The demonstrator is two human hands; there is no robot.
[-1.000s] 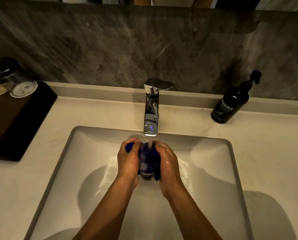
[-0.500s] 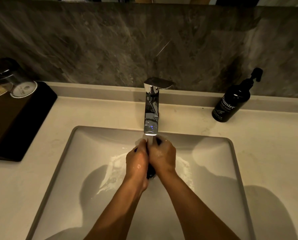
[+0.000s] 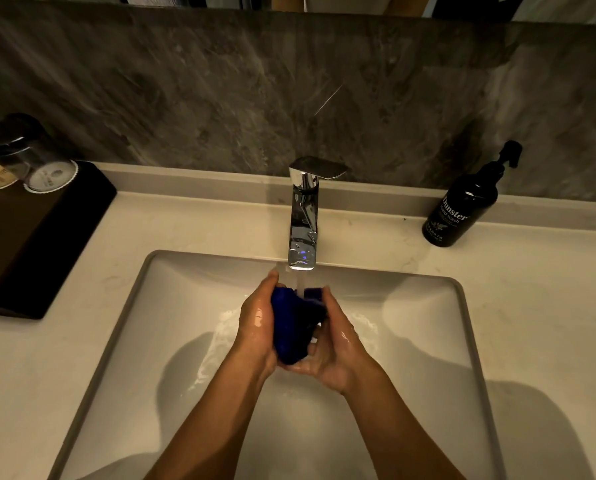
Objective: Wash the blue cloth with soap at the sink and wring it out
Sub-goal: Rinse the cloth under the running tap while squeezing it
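Note:
The blue cloth (image 3: 294, 323) is bunched into a wet wad over the white sink basin (image 3: 424, 327). My left hand (image 3: 256, 325) presses it from the left and my right hand (image 3: 334, 344) cups it from the right and below. Both hands are wet and shiny. Water runs from the chrome faucet (image 3: 303, 216) straight down onto the top of the cloth. The black pump bottle of hand wash (image 3: 461, 209) stands on the counter at the back right, away from my hands.
A black tray (image 3: 43, 237) with two upturned glasses (image 3: 26, 168) sits on the counter at the left. A dark marble backsplash rises behind the faucet. Water pools and foams in the basin around my hands.
My hands were pressed tightly together under the spout, hiding the cloth. They have drawn back toward me and parted, and the blue cloth shows between them again.

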